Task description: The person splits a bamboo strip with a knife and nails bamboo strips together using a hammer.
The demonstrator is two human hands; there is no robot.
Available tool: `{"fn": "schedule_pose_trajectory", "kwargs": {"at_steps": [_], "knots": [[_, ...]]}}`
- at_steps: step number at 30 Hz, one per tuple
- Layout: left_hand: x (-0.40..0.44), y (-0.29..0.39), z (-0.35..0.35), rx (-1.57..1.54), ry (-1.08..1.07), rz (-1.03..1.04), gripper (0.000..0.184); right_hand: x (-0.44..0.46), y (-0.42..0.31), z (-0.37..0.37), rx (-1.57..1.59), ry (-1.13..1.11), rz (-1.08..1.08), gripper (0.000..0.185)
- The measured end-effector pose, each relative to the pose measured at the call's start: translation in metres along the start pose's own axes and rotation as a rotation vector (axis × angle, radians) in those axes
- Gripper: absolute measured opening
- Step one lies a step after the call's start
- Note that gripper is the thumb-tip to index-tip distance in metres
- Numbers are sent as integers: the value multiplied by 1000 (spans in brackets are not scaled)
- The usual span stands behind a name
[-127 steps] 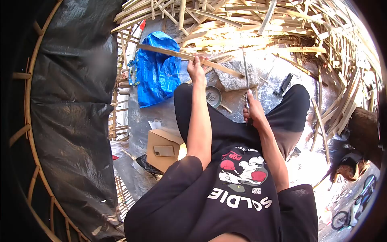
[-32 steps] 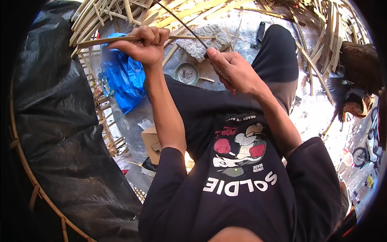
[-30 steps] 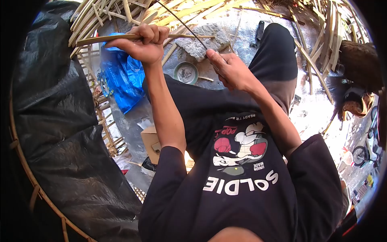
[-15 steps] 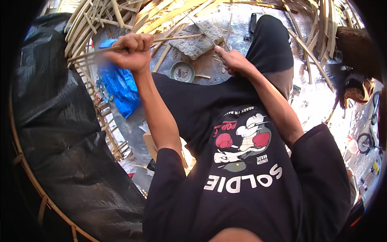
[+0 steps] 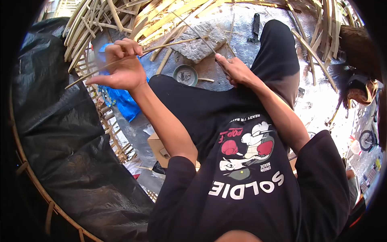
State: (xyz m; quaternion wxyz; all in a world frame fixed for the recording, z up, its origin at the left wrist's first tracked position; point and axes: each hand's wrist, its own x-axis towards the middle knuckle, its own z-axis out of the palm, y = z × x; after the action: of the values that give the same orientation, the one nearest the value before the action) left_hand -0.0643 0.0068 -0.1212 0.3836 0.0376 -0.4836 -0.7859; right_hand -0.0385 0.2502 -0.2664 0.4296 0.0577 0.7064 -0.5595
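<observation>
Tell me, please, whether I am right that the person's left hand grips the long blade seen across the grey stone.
Not quite: in the head view, it is the right hand that grips the long blade seen across the grey stone; the left hand has a thin strip across it instead.

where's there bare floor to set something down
Bare floor shows between the stone block and the bent knee, just beyond the right hand. The blade and long strip cross the block; heaped strips crowd the far side.
</observation>
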Motion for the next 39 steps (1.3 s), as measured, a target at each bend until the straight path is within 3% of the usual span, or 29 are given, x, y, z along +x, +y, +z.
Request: {"fn": "schedule_pose_trajectory", "kwargs": {"at_steps": [2, 4, 6, 10, 13, 14, 16, 17, 20, 28, 30, 34, 39], "knots": [[-1, 0, 0, -37, 21, 80, 77, -5, -3, 1, 69, 3, 42, 75], [-3, 1, -7, 230, -33, 59, 68, -13, -14, 0, 91, 3, 36, 75], [-4, -4, 1, 290, 23, 74, 62, -24, -34, 1, 84, -13, 18, 74], [1, -7, 11, 220, 26, 31, 55, -60, -76, 12, 220, -148, -117, 73], [-2, -7, 22, 286, 91, 32, 51, -69, -85, 28, 336, -168, -373, 72], [-2, -8, 27, 289, 189, 46, 49, -60, -73, 35, 343, -169, -370, 72], [0, -11, 30, 287, 276, 61, 47, -32, -42, 47, 114, -94, -150, 71], [3, -14, 27, 261, 326, 74, 45, -23, -30, 46, 103, -174, -70, 70], [6, -11, 12, 312, 423, 12, 46, -32, -52, 28, 164, -125, -119, 70], [5, -17, 31, 225, 179, 78, 39, -57, -76, 28, 227, -144, -307, 72], [0, -19, 45, 293, 101, 70, 40, -29, -46, 38, 48, -155, -80, 75], [3, -15, 19, 270, 106, 41, 42, -25, -54, 25, 192, -153, -110, 74], [-1, -17, 15, 264, 71, 49, 41, -55, -75, 28, 235, -172, -325, 75]]}}
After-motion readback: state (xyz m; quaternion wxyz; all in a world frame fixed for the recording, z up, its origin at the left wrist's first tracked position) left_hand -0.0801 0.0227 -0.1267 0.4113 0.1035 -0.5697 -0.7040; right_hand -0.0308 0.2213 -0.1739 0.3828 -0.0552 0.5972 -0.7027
